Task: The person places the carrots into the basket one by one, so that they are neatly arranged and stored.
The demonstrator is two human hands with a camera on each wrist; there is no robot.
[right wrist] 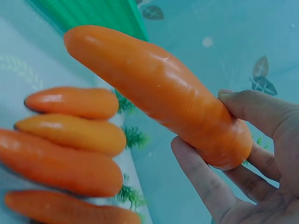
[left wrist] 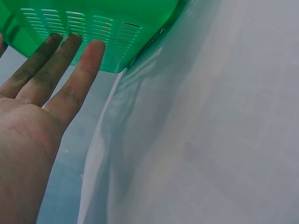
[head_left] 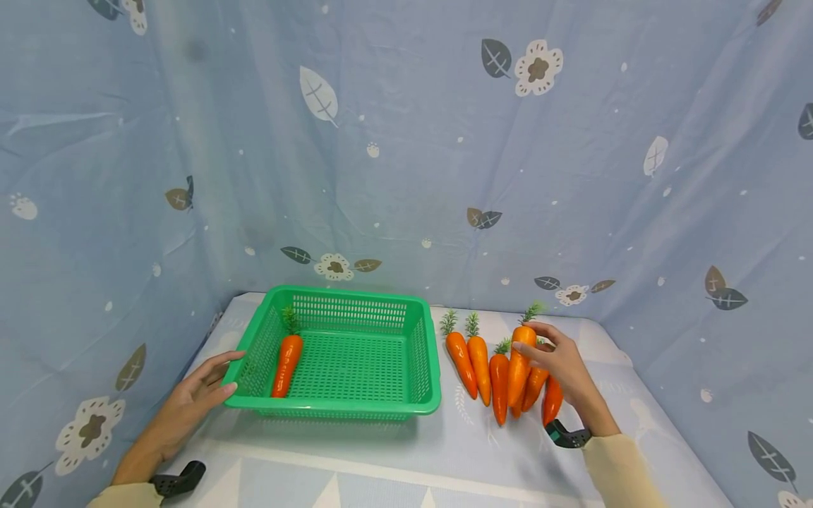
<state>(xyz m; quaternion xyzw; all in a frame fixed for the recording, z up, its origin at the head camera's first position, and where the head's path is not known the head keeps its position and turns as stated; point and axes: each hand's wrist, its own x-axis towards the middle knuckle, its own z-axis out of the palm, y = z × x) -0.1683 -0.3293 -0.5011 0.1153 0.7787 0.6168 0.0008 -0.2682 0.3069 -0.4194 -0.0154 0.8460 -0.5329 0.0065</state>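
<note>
My right hand (head_left: 559, 356) pinches an orange carrot (head_left: 521, 353) near its leafy top, between thumb and fingers. In the right wrist view this carrot (right wrist: 159, 88) is raised over the others, its tip pointing up and left. Several more carrots (head_left: 500, 384) with green tops lie side by side on the table below. My left hand (head_left: 197, 391) is at the left side of a green plastic basket (head_left: 330, 404). Its straight fingers (left wrist: 81, 77) reach to the basket's slotted outer wall. One carrot (head_left: 288, 363) lies inside the basket along its left wall.
The table (head_left: 457, 458) has a pale patterned cover. Behind it and at both sides hangs a blue curtain (head_left: 406, 176) printed with leaves and flowers. The basket stands left of the row of carrots, its right wall close to the nearest one.
</note>
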